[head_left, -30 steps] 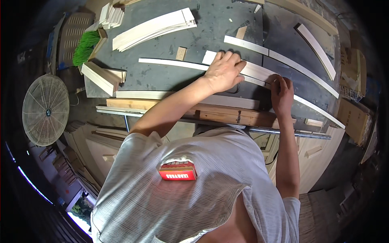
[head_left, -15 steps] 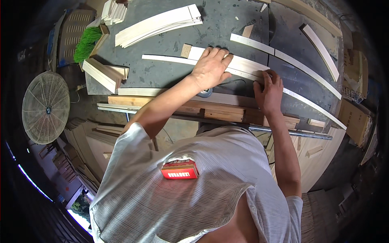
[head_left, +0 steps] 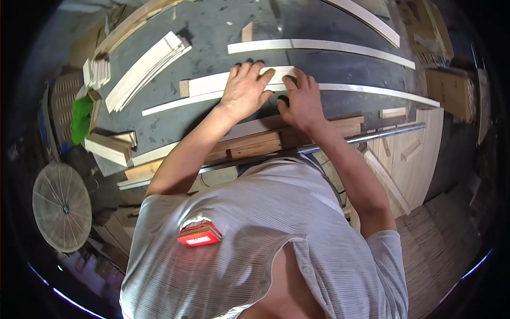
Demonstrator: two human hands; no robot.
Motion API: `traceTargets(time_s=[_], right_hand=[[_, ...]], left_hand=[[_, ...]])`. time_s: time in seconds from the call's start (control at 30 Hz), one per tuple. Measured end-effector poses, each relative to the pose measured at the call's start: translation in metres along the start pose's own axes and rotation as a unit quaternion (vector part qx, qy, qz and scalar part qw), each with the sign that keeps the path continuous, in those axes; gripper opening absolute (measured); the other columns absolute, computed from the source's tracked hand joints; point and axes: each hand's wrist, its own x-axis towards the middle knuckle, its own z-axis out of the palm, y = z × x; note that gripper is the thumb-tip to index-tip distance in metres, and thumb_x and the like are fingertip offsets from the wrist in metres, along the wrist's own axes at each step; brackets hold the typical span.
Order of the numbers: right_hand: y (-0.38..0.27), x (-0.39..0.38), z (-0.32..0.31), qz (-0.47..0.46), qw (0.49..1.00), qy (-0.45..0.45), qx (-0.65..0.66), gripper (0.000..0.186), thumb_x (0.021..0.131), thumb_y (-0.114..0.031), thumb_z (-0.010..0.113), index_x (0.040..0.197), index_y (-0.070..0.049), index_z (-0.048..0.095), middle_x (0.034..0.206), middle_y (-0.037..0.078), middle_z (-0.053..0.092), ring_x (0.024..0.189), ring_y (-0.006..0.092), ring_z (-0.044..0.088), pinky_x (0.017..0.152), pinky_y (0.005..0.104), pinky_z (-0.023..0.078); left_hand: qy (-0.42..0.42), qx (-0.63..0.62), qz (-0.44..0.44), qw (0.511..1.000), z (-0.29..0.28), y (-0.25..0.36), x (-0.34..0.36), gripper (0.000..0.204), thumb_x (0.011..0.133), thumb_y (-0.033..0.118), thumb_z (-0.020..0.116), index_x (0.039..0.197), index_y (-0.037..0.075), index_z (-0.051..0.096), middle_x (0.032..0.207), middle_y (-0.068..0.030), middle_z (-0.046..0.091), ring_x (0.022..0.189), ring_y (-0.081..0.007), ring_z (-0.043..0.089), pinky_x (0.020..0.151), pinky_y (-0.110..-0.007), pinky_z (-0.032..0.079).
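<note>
Basically, left hand (head_left: 243, 93) is palm-down across the board (head_left: 204, 83), fingers spread toward its far edge, thumb apart on the near side. Right hand (head_left: 305, 103) is at the board's right end, thumb away from the index, other fingers close together. Can't tell if either one is squeezing or just resting.

Board lies flat on the bench (head_left: 204, 50). Long strip (head_left: 366, 89) runs along its near edge and sticks out past both ends; looks like the hands span both pieces to keep the edges lined up. Two-point hold probably stops the board from swivelling. Small block (head_left: 184, 89) butts against the board's left end, maybe as a spacer; can't confirm.

Beyond the board, well apart: far strip (head_left: 321, 46), roughly parallel, with a dark line across it. Offcut (head_left: 247, 32) is past that. Stack (head_left: 146, 69) of curved pieces sits left of the board, fanned slightly, likely parked there to leave working room. Timbers (head_left: 255, 145) lie on the board's near side, by the bench edge. Green brush (head_left: 81, 118) is far left of the board.
</note>
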Motion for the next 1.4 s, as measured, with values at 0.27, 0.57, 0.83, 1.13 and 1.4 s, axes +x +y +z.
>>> traceTargets(time_s=[0.27,0.57,0.83,1.13,1.4], right_hand=[[0.054,-0.058,-0.029,0.013,0.986,0.158,0.059,0.036,0.089,-0.014,0.074,0.123,-0.005,0.07,0.132,0.018,0.066,0.119,0.0393,0.062,0.105,0.0521,0.046],[0.08,-0.092,-0.027,0.056,0.988,0.143,0.006,0.021,0.087,-0.013,0.074,0.108,-0.01,0.074,0.107,0.008,0.074,0.098,0.029,0.069,0.089,0.0413,0.048],[0.08,-0.093,-0.025,0.068,0.983,0.17,0.018,0.024,0.084,-0.017,0.075,0.108,-0.012,0.075,0.103,0.006,0.073,0.095,0.0285,0.068,0.088,0.0415,0.048],[0.085,-0.094,-0.02,0.06,0.981,0.182,0.008,0.019,0.083,-0.018,0.075,0.101,-0.012,0.074,0.099,0.006,0.071,0.095,0.0273,0.067,0.088,0.0409,0.048],[0.088,-0.094,-0.01,0.026,0.969,0.245,0.002,0.013,0.081,-0.017,0.074,0.093,-0.012,0.072,0.09,0.006,0.068,0.089,0.026,0.066,0.083,0.0411,0.047]], left_hand=[[-0.031,0.059,-0.028,0.997,-0.001,0.01,0.004,0.056,0.096,0.036,0.076,0.146,0.014,0.065,0.144,-0.013,0.061,0.129,-0.0319,0.056,0.113,-0.049,0.043],[-0.032,0.098,0.003,0.995,0.005,0.019,0.014,0.054,0.098,0.032,0.073,0.149,0.015,0.063,0.147,-0.0166,0.06,0.125,-0.0354,0.057,0.112,-0.048,0.046],[-0.102,0.132,0.001,0.986,-0.001,0.027,0.018,0.055,0.102,0.031,0.067,0.154,0.014,0.057,0.15,-0.0194,0.054,0.129,-0.0371,0.054,0.113,-0.052,0.045],[-0.084,0.14,-0.006,0.987,0.002,0.034,0.022,0.055,0.098,0.026,0.069,0.15,0.011,0.061,0.146,-0.0219,0.056,0.127,-0.0396,0.057,0.11,-0.052,0.048],[-0.082,0.144,-0.02,0.986,0.0,0.038,0.021,0.055,0.096,0.023,0.074,0.149,0.012,0.062,0.146,-0.0223,0.058,0.128,-0.041,0.058,0.107,-0.051,0.051]])
